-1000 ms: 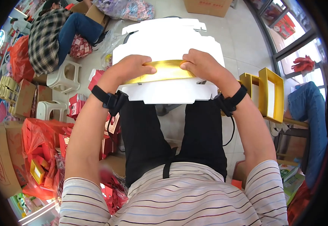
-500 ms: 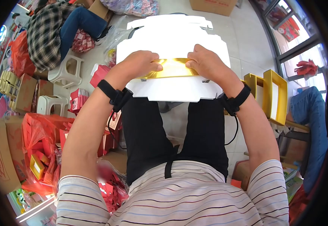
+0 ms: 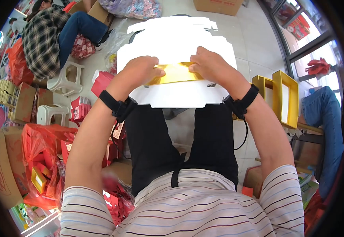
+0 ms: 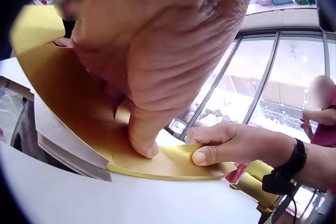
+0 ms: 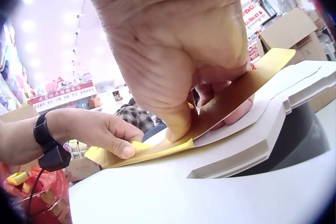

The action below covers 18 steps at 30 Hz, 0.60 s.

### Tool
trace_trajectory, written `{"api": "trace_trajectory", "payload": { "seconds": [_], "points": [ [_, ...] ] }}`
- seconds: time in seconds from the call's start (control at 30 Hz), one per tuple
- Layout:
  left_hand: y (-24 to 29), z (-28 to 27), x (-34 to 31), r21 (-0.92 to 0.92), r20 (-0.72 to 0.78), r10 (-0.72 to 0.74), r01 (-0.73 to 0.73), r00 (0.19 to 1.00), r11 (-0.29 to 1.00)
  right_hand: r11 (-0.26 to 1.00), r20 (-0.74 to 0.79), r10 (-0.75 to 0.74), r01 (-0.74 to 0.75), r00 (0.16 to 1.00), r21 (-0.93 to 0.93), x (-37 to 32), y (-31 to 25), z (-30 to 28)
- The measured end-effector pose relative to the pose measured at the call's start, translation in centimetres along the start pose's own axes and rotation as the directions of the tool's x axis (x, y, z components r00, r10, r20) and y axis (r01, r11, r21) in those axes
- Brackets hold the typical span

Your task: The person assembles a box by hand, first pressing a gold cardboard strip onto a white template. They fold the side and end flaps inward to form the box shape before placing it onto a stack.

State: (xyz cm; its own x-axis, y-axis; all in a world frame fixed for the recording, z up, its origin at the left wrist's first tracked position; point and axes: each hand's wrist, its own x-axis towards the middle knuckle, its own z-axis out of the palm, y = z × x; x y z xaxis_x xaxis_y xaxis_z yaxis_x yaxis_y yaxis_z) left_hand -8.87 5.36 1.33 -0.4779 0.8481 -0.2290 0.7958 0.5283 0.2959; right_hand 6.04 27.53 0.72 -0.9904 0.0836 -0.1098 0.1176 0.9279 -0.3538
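Observation:
A folded gold card piece [image 3: 176, 74] lies across a stack of white die-cut sheets [image 3: 176, 43] above the knees. My left hand [image 3: 142, 72] pinches its left part, thumb on the near flap, fingers behind. On the other side my right hand [image 3: 209, 67] pinches the right part in the same way. In the left wrist view the gold card [image 4: 68, 87] bends up under the left hand [image 4: 157, 40], and the right hand [image 4: 236, 145] has its thumb on the flap. The right wrist view has the gold card [image 5: 236, 98] under the right hand [image 5: 178, 45], with the left hand [image 5: 94, 132] beyond.
Gold open boxes [image 3: 285, 99] stand at the right, by a seated person's jeans [image 3: 324, 118]. White stools [image 3: 66, 79], red packets [image 3: 80, 108] and a red bag [image 3: 41, 166] are at the left. A person in a checked shirt [image 3: 41, 43] sits behind them.
The head view has shifted slightly. Both hands keep their hold on the gold card, whose near flap looks a little flatter and straighter than a second ago.

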Motion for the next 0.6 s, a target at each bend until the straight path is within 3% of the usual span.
{"api": "trace_trajectory", "payload": {
  "seconds": [0.1,0.2,0.23,0.33,0.4,0.5,0.6],
  "points": [
    [1.1,0.7,-0.8,0.046,-0.156,-0.056,0.064,0.986,0.997,0.999,0.025,0.041,-0.041,0.999,0.007,0.0,-0.5,-0.3],
    [2.5,0.9,-1.9,0.228,-0.287,0.152,-0.087,0.946,0.97,1.0,0.001,0.01,-0.01,1.0,0.002,-0.1,-0.2,0.0],
    [2.5,1.5,-1.7,0.241,-0.248,0.2,-0.14,0.948,0.96,1.0,0.011,0.03,-0.03,0.999,0.002,-0.1,-0.3,-0.1],
    [2.6,1.4,-2.4,0.058,-0.244,0.18,-0.171,0.953,0.984,0.996,0.012,0.077,-0.078,0.997,0.052,-0.2,-0.7,-0.4],
    [2.7,1.6,-3.0,0.092,-0.272,0.23,-0.213,0.934,0.973,0.987,-0.02,0.09,-0.086,0.996,0.139,-0.3,-0.3,-0.3],
    [2.7,1.3,-3.0,0.126,-0.248,0.272,-0.248,0.93,0.961,0.988,-0.188,0.033,-0.003,0.982,0.157,-0.8,-0.1,0.1],
    [2.5,1.5,-2.8,0.174,-0.222,0.309,-0.274,0.925,0.946,0.966,-0.421,-0.26,0.237,0.869,-0.106,-2.2,0.1,1.3]
  ]
}}
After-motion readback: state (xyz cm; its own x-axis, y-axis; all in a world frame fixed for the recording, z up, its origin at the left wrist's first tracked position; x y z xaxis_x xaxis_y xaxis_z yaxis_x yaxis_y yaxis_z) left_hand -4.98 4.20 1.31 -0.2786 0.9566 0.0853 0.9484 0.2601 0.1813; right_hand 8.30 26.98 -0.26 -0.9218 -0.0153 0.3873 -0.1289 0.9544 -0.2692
